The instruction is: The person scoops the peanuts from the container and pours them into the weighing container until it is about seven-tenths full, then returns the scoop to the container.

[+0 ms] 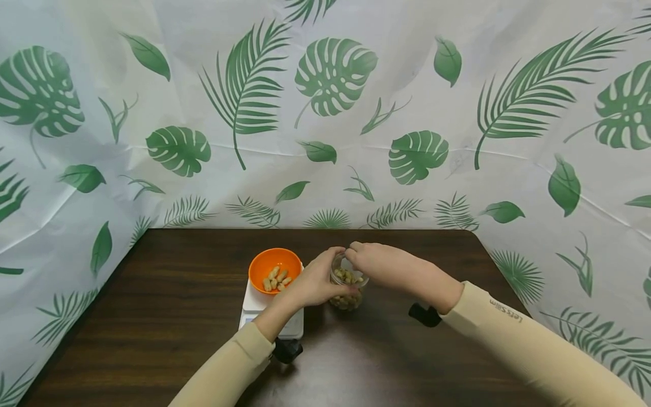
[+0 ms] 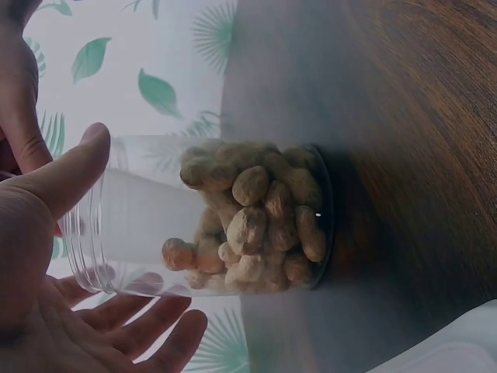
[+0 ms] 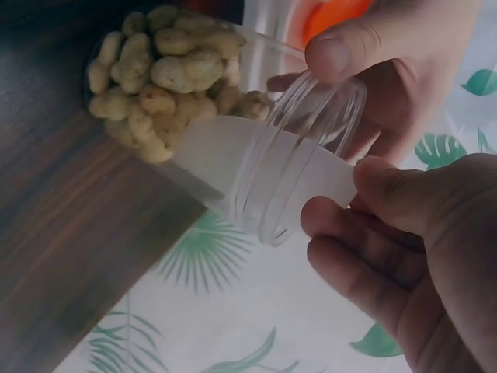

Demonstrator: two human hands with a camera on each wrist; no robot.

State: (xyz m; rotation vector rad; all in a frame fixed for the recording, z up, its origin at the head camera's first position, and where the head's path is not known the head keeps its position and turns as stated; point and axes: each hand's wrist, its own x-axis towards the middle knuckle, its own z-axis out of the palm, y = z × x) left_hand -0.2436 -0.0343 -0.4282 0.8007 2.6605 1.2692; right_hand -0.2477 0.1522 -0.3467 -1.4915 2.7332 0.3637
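A clear jar (image 2: pixel 85 225) stands on the table, partly filled with unshelled peanuts (image 2: pixel 256 225). My left hand (image 1: pixel 317 281) grips the jar near its mouth, thumb on one side and fingers on the other. Over the opening, my right hand (image 1: pixel 383 264) pinches the end of a translucent white piece (image 3: pixel 221 155) between thumb and fingers. That piece reaches down inside the jar to the peanuts; its full shape is partly hidden. To the left, an orange bowl (image 1: pixel 257 263) holds several peanuts and sits on a white kitchen scale (image 1: pixel 252 298).
The dark wooden table (image 1: pixel 152 316) ends at a back edge against a white leaf-print sheet (image 1: pixel 356 141). My left forearm passes over the right side of the scale, close to the bowl.
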